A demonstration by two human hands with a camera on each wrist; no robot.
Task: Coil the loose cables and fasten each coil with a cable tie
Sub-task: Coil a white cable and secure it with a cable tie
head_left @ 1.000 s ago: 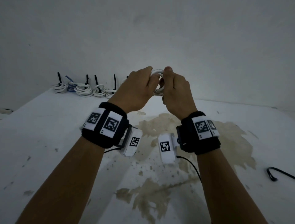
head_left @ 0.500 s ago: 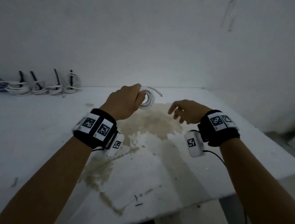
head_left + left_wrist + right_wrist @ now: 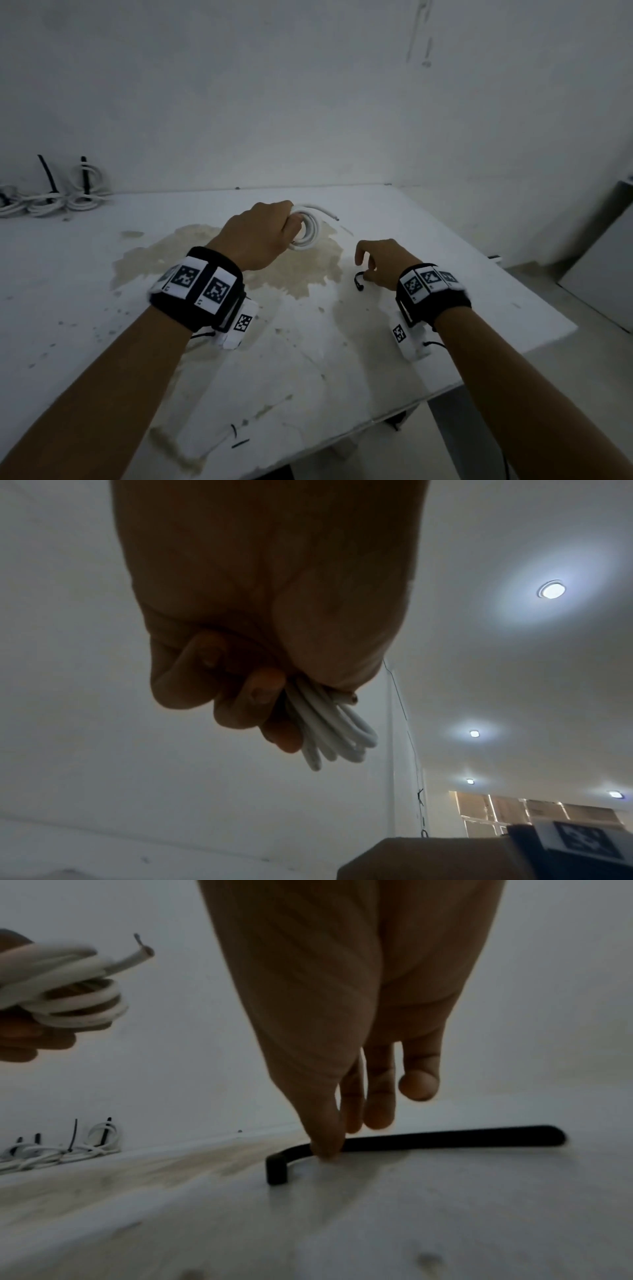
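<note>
My left hand (image 3: 291,226) grips a white cable coil (image 3: 310,231) above the table's middle; one cut end of the cable sticks out to the right. The left wrist view shows the fingers (image 3: 260,696) curled round the coil's loops (image 3: 335,731). My right hand (image 3: 363,270) is down at the table, right of the coil. Under it a black cable tie (image 3: 359,283) lies flat. In the right wrist view the thumb tip (image 3: 325,1148) touches the tie (image 3: 445,1138) near its bent end, and the other fingers hang just above it.
Several white coils with black ties (image 3: 51,202) stand along the wall at the back left. The white table (image 3: 445,222) has a brown stain in its middle, and its right edge (image 3: 520,366) runs close to my right forearm. Small black scraps (image 3: 239,442) lie near the front edge.
My right hand let go of the coil and dropped right and down to the black tie. The left hand lowered a little with the coil. The head view turned right.
</note>
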